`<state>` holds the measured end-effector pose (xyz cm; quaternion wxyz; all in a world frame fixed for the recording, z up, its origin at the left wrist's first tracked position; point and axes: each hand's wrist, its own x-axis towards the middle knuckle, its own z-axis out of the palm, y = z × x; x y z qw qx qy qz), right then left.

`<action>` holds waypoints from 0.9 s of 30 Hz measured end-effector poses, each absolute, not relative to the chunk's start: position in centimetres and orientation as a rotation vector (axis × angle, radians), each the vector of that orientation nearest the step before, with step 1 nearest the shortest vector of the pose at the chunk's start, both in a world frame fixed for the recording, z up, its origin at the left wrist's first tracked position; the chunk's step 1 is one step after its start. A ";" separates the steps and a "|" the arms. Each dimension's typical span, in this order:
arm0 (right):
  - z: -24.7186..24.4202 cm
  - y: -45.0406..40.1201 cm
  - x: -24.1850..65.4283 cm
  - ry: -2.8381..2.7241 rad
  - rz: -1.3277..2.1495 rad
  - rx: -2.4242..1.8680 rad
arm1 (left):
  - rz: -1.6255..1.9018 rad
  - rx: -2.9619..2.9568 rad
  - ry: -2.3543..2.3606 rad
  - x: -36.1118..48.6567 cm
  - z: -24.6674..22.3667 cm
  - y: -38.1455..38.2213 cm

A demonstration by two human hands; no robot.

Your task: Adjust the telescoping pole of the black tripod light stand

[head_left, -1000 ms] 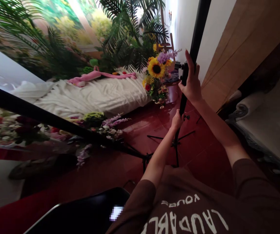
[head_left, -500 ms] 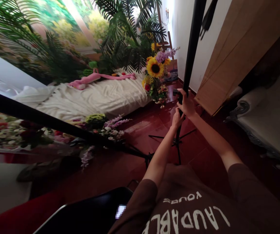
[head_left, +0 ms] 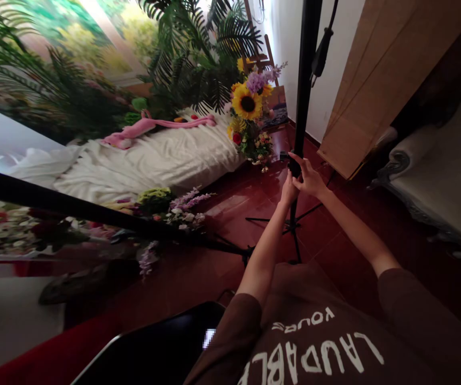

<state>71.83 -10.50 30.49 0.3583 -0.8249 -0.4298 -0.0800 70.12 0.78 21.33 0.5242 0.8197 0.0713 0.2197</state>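
Note:
A black light stand (head_left: 293, 211) stands upright on the floor before me, its thin legs spread. My left hand (head_left: 289, 188) is closed round its pole just below a dark collar (head_left: 294, 169). From the right, my right hand (head_left: 311, 179) reaches round that collar, its thumb low and its forefinger stretched across higher up; the contact on the far side is hidden. A black cord with a plug (head_left: 321, 56) hangs beside the upper pole. Another black pole (head_left: 134, 222) slants in from the left, nearest my left forearm.
Beyond lies a bed with a cream cover (head_left: 166, 155) and a pink plush toy (head_left: 134, 131). Sunflowers (head_left: 247, 101) stand at its end. Wooden boards (head_left: 358, 101) lean on the right wall near a pale sofa (head_left: 446, 149). A dark glossy panel (head_left: 166, 337) is low left.
My right hand's fingers have loosened from round the pole and sit slightly lower at the collar. The view has shifted a little, and the hanging plug shows more fully.

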 end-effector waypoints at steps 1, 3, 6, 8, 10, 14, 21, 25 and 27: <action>30.0 -11.2 71.6 -1.134 -0.195 -2.117 | 0.507 1.949 0.160 70.0 21.5 0.7; 28.6 -12.6 71.1 -1.183 -0.193 -2.084 | 0.487 1.929 0.143 69.7 21.8 0.6; 26.3 -14.0 70.6 -1.190 -0.215 -2.009 | 0.516 1.927 0.159 69.4 22.2 0.5; 25.4 -14.4 70.5 -1.122 -0.218 -1.980 | 0.536 1.937 0.172 69.3 22.3 0.4; 25.0 -14.5 70.5 -1.045 -0.204 -1.978 | 0.550 1.941 0.173 69.2 22.3 0.4; 24.5 -14.1 71.0 -0.930 -0.194 -1.981 | 0.532 1.952 0.189 69.1 22.3 0.4; 23.3 -14.1 72.5 -0.674 -0.141 -1.946 | 0.522 1.943 0.194 69.2 22.3 0.4; 23.5 -14.6 73.1 -0.714 -0.121 -1.943 | 0.544 1.915 0.182 69.4 21.9 0.4; 23.5 -14.9 73.2 -0.741 -0.089 -1.944 | 0.562 1.903 0.173 69.5 21.7 0.4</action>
